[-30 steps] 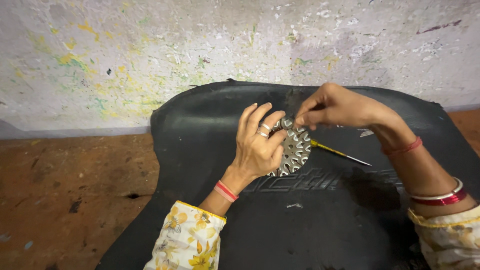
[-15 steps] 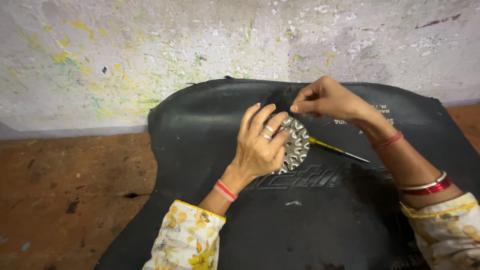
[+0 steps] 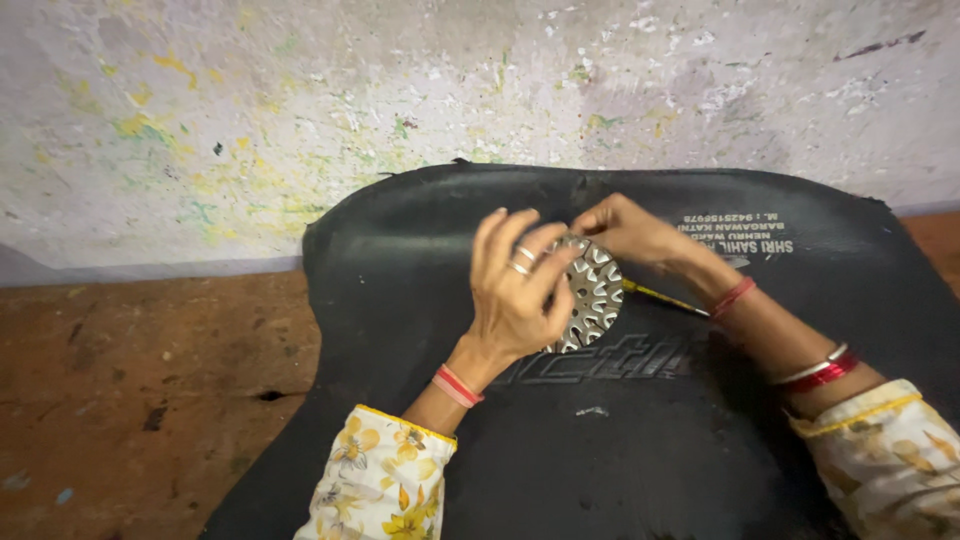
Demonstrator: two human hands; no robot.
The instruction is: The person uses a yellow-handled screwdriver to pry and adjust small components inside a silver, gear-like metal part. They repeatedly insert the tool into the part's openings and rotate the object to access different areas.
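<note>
While only the head camera looks down on this work, it shows enough: a round, pierced metal disc (image 3: 592, 295), silvery with petal-shaped cut-outs, lies on a black rubber sheet (image 3: 420, 290) spread over a reddish-brown floor (image 3: 140, 380), just in front of a pale wall (image 3: 300, 100) flecked with yellow and green paint.

The left hand (image 3: 515, 290) lies over the disc's left side, its fingers (image 3: 545, 255) loosely spread and pressing onto the face — a flat hold-down, not a closed grasp, with rings on two fingers. The right hand (image 3: 630, 230) comes in from the upper right, its fingertips drawn together in a pinch at the disc's top edge; whether something small sits in that pinch I cannot tell, as the fingers hide it. A thin yellow-handled tool (image 3: 665, 298) lies on the sheet just beside the disc's right rim, under the right wrist, touched by neither hand as far as can be seen.

As a judgement, the disc looks stiff and fairly light — thin sheet metal, unlikely to bend under a finger, but with many small openings whose edges may be sharp. It probably slides little on the rubber. The safest place to take it seems to be the outer rim, between thumb and fingers, or flat from above as the left hand does.
</note>
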